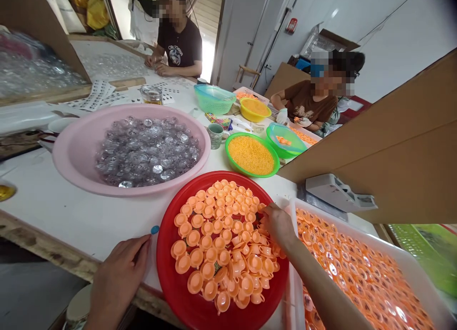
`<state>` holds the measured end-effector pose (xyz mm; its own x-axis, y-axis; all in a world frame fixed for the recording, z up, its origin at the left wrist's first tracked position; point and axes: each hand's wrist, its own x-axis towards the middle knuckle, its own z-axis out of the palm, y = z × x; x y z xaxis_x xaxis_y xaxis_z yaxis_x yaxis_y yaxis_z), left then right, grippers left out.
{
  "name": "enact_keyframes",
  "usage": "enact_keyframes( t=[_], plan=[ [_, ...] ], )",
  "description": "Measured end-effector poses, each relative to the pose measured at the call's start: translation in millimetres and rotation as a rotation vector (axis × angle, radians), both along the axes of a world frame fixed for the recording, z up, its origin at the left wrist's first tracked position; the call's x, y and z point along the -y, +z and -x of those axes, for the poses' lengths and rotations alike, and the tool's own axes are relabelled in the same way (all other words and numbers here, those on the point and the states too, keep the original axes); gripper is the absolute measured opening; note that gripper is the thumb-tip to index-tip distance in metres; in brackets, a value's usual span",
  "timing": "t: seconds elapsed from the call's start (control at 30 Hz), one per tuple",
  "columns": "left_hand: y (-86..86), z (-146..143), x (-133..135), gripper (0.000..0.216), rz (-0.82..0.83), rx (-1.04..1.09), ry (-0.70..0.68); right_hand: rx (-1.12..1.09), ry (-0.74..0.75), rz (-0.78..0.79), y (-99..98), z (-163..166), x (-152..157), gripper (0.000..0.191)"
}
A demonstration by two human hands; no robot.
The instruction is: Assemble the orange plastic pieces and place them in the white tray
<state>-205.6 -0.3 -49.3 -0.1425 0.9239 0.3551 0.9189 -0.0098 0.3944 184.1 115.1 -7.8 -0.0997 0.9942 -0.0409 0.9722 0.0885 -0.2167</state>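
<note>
A red round tray (171, 273) in front of me holds several small orange plastic cups (214, 239). My right hand (276, 225) reaches into the tray's right side, its fingers pinched among the orange cups. My left hand (119, 277) rests on the white table at the tray's left rim, fingers curled loosely against it, holding nothing that I can see. A small blue cap (154, 229) lies just above its fingertips.
A pink basin (71, 154) holds clear plastic domes. A green bowl (252, 154) holds yellow grains. A white crate (357, 273) at right holds filled orange cups. A mug (215, 135), baskets and two seated people are further back. A cardboard wall (392, 149) stands at right.
</note>
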Motion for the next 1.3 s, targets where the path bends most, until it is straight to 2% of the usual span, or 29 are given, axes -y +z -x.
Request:
enact_keyframes(
  t=[0.1,0.2,0.33,0.43,0.5,0.57,0.63,0.73,0.8,0.87,0.93,1.0,1.1,1.2,1.3],
  plan=[
    [-0.6,0,1,0.031,0.015,-0.008,-0.004,-0.089,0.085,0.018,5.9,15,10,0.019],
    [-0.7,-1,0,0.03,0.03,0.0,-0.004,-0.175,0.184,0.069,2.5,39,15,0.008],
    [-0.6,-2,1,0.03,0.04,0.006,0.014,-0.206,0.152,0.045,-2.5,58,16,0.009],
    [-0.7,-3,3,0.029,0.063,0.002,0.014,-0.231,0.141,0.048,5.8,57,28,0.01],
    [-0.3,-3,4,0.028,0.068,0.001,0.016,-0.282,0.225,0.115,13.6,55,42,0.007],
    [0.2,-4,4,0.028,0.069,0.001,0.018,-0.348,0.353,0.201,17.9,56,58,0.015],
    [0.5,-4,3,0.027,0.063,0.002,0.018,-0.36,0.415,0.22,16.6,60,68,0.022],
    [2.1,-4,3,0.025,0.005,0.023,-0.001,-0.279,0.332,0.135,11.2,65,70,0.019],
    [6.3,-7,6,0.023,-0.09,0.065,-0.01,-0.256,0.281,0.091,11.7,67,70,0.018],
    [13.8,-16,12,0.017,-0.186,0.149,-0.028,-0.294,0.317,0.101,16.2,69,75,0.015],
    [23.0,-34,19,0.013,-0.236,0.244,-0.119,-0.34,0.417,0.16,20.5,70,85,0.012],
    [31.2,-59,25,0.011,-0.209,0.314,-0.297,-0.359,0.488,0.212,20.8,70,94,0.013],
    [37.4,-99,27,0.009,-0.063,0.333,-0.524,-0.35,0.454,0.194,12.9,66,99,0.008],
    [36.9,-128,23,0.013,0.115,0.234,-0.608,-0.268,0.402,0.122,2.4,62,94,0.016],
    [32.7,-141,15,0.022,0.202,0.089,-0.619,-0.171,0.368,0.078,-5.0,62,85,0.021]
  ],
)
